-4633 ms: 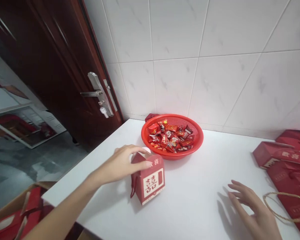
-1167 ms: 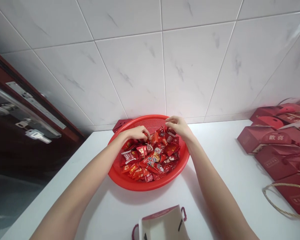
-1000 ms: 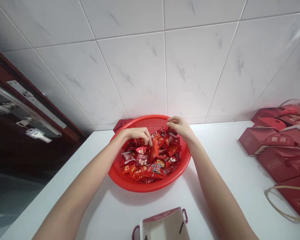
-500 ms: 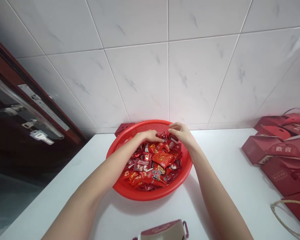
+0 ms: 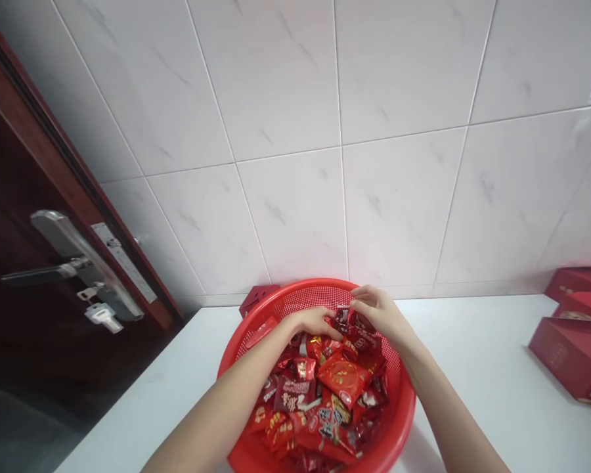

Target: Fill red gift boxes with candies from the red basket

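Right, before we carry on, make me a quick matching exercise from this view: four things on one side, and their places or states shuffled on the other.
Things:
1. keys
2. right hand
3. basket
4. left hand

Places or states:
A. bright red, holding wrapped sweets
B. reaching in across the basket's left side
C. hanging at the door lock
D. at the basket's back right

Right pairs: 1-C, 2-D, 3-A, 4-B
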`<control>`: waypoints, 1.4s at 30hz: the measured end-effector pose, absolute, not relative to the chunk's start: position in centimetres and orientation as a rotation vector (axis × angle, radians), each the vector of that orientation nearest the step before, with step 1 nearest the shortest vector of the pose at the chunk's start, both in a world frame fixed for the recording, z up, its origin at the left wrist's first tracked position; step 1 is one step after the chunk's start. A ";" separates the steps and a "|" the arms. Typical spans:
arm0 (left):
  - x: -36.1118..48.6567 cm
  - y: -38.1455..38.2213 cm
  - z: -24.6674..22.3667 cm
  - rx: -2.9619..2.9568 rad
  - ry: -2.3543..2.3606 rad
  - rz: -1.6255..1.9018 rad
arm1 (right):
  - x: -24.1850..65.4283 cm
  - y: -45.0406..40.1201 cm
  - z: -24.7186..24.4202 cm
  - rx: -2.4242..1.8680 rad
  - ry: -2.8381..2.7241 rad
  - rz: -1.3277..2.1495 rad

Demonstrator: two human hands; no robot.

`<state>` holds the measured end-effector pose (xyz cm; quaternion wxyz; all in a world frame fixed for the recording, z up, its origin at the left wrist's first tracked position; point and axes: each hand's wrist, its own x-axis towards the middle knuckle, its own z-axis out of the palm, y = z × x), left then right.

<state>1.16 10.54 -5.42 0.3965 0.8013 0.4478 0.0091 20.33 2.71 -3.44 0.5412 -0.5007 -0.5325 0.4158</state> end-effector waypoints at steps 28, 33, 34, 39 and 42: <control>0.2 7.4 2.4 1.843 0.754 0.064 | 20.7 1.3 -1.3 -0.983 -1.101 1.313; 0.4 7.2 2.2 1.859 0.795 0.063 | 20.8 1.3 -1.4 -0.941 -1.134 1.316; 0.6 7.1 2.2 1.867 0.797 0.075 | 20.8 1.4 -1.4 -0.927 -1.132 1.317; 1.5 6.7 2.2 1.948 0.778 0.308 | 21.0 1.7 -1.6 -0.901 -1.094 1.308; 1.7 6.9 2.0 1.919 0.784 0.490 | 21.1 1.8 -1.6 -0.904 -1.083 1.292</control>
